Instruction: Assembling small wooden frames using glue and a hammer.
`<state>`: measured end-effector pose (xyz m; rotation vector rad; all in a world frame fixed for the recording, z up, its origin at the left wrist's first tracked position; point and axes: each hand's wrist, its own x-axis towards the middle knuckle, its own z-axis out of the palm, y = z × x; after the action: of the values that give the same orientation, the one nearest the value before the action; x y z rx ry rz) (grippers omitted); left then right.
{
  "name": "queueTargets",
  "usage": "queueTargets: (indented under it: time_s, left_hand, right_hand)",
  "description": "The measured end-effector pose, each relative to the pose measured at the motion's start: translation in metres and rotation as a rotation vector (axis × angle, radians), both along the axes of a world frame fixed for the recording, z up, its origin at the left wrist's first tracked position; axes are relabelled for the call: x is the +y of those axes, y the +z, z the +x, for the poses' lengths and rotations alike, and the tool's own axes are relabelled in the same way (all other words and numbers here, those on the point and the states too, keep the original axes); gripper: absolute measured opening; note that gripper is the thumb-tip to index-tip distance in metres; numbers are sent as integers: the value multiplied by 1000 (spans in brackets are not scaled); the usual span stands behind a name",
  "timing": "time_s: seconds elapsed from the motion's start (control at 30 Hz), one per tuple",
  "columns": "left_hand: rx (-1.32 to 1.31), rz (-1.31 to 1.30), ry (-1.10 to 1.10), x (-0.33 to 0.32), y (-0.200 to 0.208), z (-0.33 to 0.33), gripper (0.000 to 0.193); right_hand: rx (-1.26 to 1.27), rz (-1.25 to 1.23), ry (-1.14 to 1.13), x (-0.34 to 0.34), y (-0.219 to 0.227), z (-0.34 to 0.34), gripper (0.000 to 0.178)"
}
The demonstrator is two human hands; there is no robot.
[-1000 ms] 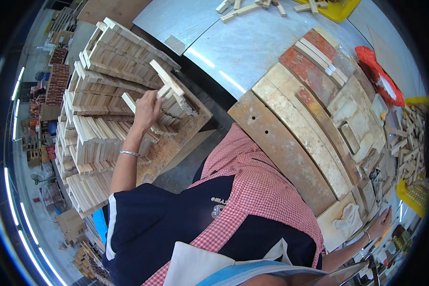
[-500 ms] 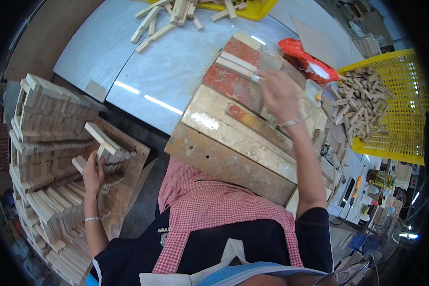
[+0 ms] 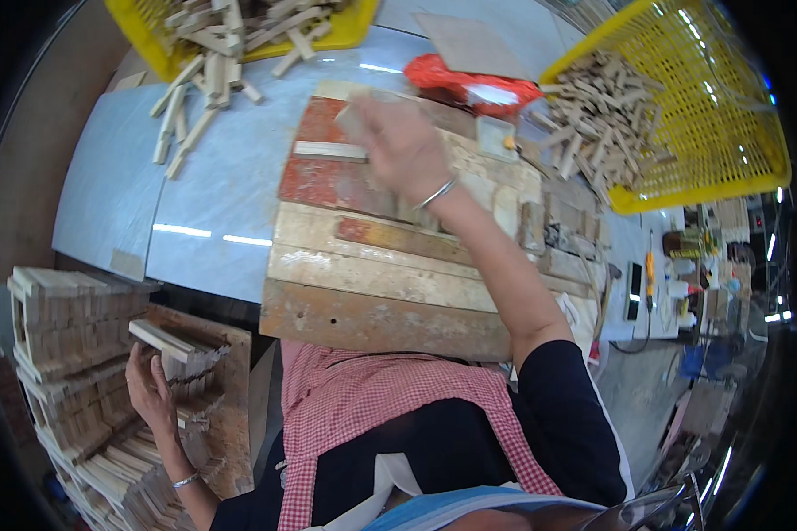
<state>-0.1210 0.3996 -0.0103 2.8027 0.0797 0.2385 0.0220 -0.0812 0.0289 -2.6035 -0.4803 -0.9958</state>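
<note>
My right hand (image 3: 403,150) is over the red-painted part of a worn wooden work board (image 3: 390,323). Motion smears its fingers, so I cannot make out whether they grip anything. Beside it a pale wooden strip (image 3: 328,150) lies flat on the red paint, its right end close to the hand. Down at the left, my left hand (image 3: 153,394) has thumb and fingers apart, with nothing visible between them. Just above its fingertips lies a wooden strip (image 3: 161,338) on top of a stack; whether they touch is unclear.
Tall stacks of wooden strips (image 3: 84,323) stand at the left by a brown board (image 3: 233,398). Yellow baskets (image 3: 726,177) with wood pieces sit at the far left and right. A red plastic bag (image 3: 434,75) lies behind the work board. Loose strips (image 3: 190,142) lie on the grey table (image 3: 212,195).
The view has shifted. My right hand has moved left and farther out across the red area. My left hand's fingers, earlier at a lower strip, are now spread below the top one.
</note>
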Motion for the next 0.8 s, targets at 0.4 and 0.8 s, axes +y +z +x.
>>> queueTargets:
  time_s: [0.4,0.8]
  left_hand:
    - [-158,-338,-864,-256,11,100,36]
    - [-290,-141,-1222,-397,-7,108,33]
  right_hand:
    - [706,838,-348,-129,-66,2,35]
    - [823,742,-251,-114,-56,-29,39]
